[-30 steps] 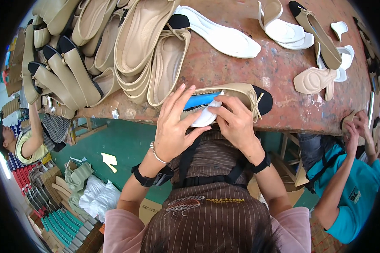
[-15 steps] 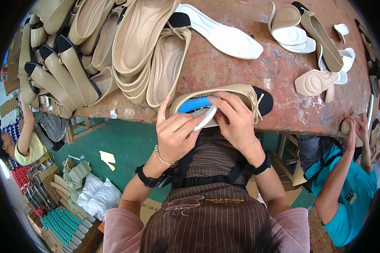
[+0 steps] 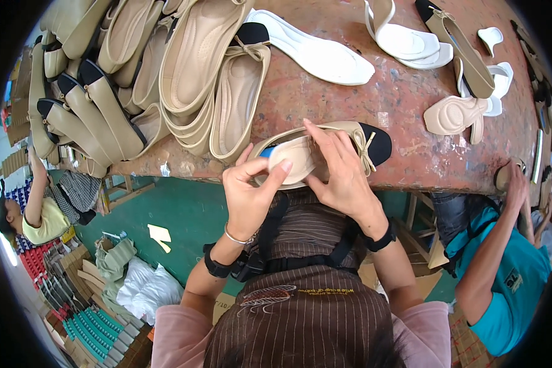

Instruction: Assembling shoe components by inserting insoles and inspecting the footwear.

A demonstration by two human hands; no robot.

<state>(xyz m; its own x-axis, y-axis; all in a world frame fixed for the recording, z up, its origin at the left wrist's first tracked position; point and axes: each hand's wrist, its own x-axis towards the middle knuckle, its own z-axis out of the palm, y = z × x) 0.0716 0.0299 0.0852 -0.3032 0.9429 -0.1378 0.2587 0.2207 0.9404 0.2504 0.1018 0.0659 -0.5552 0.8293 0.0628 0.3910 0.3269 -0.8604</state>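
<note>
Now, left hand (image 3: pixel 254 187): pinching the rounded end of the insole (image 3: pixel 290 158), thumb on top.
Right hand (image 3: pixel 345 175): arched over the shoe (image 3: pixel 348 127), thumb and fingers apart (whether it grips, I cannot tell).
Insole: between both hands, at the shoe's opening.
Toe (image 3: pixel 377 142): black, right of the right hand.
Shoe pile (image 3: pixel 203 64): beyond the left hand.

This place is looking like a shoe workshop. Beige flat shoes with black toes (image 3: pixel 116 122) are lying piled along the left part of the near edge of a worn, stained, reddish-brown table (image 3: pixel 325 104). Loose white, foot-shaped insoles (image 3: pixel 316 52) are lying farther from this edge. A co-worker in a teal T-shirt (image 3: pixel 503 270) is working at its right part.
</note>
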